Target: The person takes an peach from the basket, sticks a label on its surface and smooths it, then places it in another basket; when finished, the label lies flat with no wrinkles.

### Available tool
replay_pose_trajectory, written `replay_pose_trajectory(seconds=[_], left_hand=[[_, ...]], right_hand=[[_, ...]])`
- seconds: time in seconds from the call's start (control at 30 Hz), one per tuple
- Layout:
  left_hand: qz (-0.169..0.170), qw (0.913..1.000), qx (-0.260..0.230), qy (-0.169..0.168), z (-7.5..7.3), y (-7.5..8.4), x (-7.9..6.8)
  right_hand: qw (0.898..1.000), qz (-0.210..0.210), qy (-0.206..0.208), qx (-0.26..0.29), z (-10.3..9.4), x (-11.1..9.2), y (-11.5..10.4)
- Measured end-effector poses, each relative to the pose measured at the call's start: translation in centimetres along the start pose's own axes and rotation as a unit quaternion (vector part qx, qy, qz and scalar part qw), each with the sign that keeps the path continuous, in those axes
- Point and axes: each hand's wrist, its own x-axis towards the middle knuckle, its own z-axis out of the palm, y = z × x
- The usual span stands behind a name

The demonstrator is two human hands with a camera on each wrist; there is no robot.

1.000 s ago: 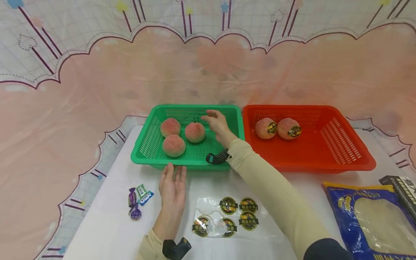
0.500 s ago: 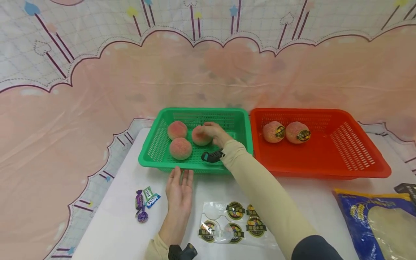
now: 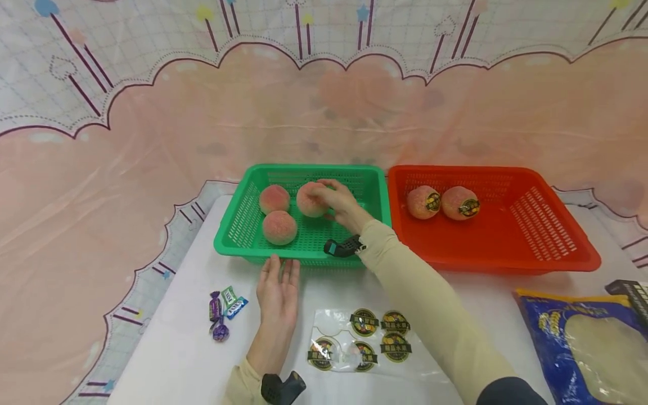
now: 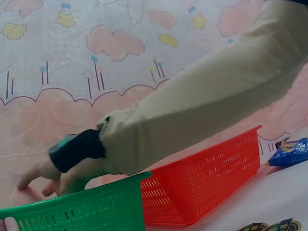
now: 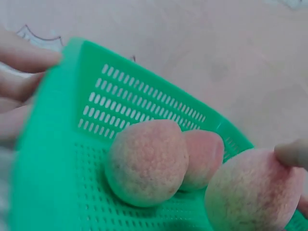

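In the head view my right hand [image 3: 341, 205] grips a fuzzy pink peach [image 3: 310, 199] in the green basket [image 3: 314, 167]. Two other peaches rest in that basket, a front peach [image 3: 279, 228] and a back peach [image 3: 275, 199]. My left hand [image 3: 278, 298] lies palm up, its straight fingers touching the basket's near side. The right wrist view shows the gripped peach [image 5: 255, 192] close up, with a fingertip at its top. At that view's left edge, blurred left-hand fingers [image 5: 24, 67] meet the basket wall. The right hand's far fingers are partly hidden.
The red basket [image 3: 486, 247] beside the green one holds two peaches bearing black-and-gold stickers [image 3: 468, 207]. In front lies a clear sheet with several round stickers [image 3: 364, 322]. Wrapped candies [image 3: 215, 306] lie at left, a blue bag [image 3: 552, 337] and a dark box [image 3: 633, 295] at right.
My right hand has come down from beside the peach, taken hold of it and raised it slightly. The left hand stays at the basket's near side. The head view has shifted a little.
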Motion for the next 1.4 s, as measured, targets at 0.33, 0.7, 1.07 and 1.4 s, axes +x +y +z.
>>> replay_pose_trajectory(seconds=[0.33, 0.7, 1.07, 1.4], left_hand=[[0.002, 1.0000, 0.000, 0.006, 0.1, 0.1, 0.4], [0.001, 0.9999, -0.009, 0.014, 0.1, 0.2, 0.6], [0.006, 0.9999, -0.006, 0.014, 0.2, 0.1, 0.3], [0.010, 0.9999, -0.003, 0.006, 0.4, -0.1, 0.1]], right_hand=[[0.995, -0.088, -0.042, -0.007, -2.5, -5.2, -0.2], [0.991, -0.110, -0.035, -0.069, -5.7, -11.8, 0.7], [0.983, -0.154, -0.030, -0.098, -8.9, -17.0, 2.8], [0.974, -0.166, -0.057, -0.144, -11.5, -20.4, 5.8]])
